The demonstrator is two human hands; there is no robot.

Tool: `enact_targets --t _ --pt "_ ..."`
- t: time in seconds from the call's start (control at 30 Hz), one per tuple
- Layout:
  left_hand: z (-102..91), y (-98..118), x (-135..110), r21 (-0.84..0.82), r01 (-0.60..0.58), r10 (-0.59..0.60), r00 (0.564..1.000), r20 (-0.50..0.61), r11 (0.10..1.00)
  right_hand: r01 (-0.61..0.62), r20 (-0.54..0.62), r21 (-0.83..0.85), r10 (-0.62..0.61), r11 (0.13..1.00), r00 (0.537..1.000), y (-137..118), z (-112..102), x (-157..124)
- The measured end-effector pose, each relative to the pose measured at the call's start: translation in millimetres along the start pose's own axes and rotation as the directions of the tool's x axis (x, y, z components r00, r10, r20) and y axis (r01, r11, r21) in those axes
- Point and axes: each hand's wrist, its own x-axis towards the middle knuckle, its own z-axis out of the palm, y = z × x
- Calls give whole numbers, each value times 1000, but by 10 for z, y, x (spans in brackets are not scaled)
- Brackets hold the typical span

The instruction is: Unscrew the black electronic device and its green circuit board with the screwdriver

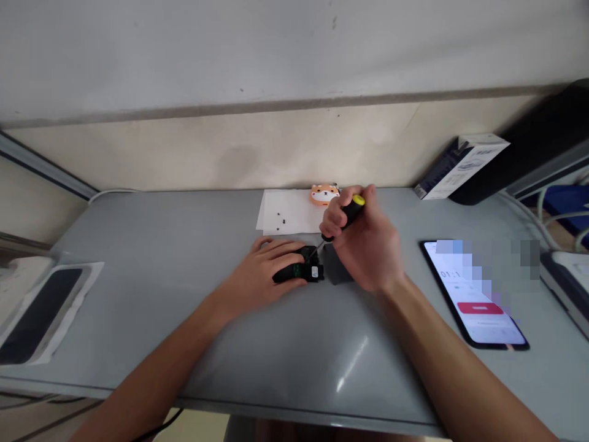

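The table (pixel 151 245) looks smooth and glossy, shining at the near side. The paper (pixel 297 215) at the far side is matt; the screwdriver (pixel 353 212) pairs a plastic-looking handle with a metal shaft, and the phone (pixel 479 309) at right has a smooth, glassy screen.

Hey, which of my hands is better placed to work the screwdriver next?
Probably your right hand: it grips the screwdriver by its handle, with the shaft reaching down to the black device. Your left hand is occupied holding that device.
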Motion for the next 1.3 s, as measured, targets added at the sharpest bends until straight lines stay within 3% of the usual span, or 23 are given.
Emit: enact_targets --t 0.13,0.27,0.47,0.6,0.87,1.13,1.3 --pt "10 -1 19 -3 11 -11 1000 -12 1000 44 80 14 -44 999 996 24 -5 -34" --pt "23 -21 25 -1 -3 3 999 -36 1000 110 103 -85 -101 990 990 27 -65 -6" --pt "25 -26 15 -5 -21 21 999 -48 1000 15 66 -24 -13 1000 998 16 -55 46" --pt "28 -28 7 2 -26 26 999 -41 1000 14 -1 12 -14 1000 1000 26 -7 28" --pt "46 -59 -6 9 -72 73 996 -56 997 31 38 -69 -29 997 999 -3 -64 33" --pt "20 -24 -12 24 -61 62 997 -39 998 13 31 -7 -13 1000 999 21 20 -13" --pt "28 -23 -19 43 -48 50 997 -51 998 28 66 -60 -24 998 998 -43 -72 10"
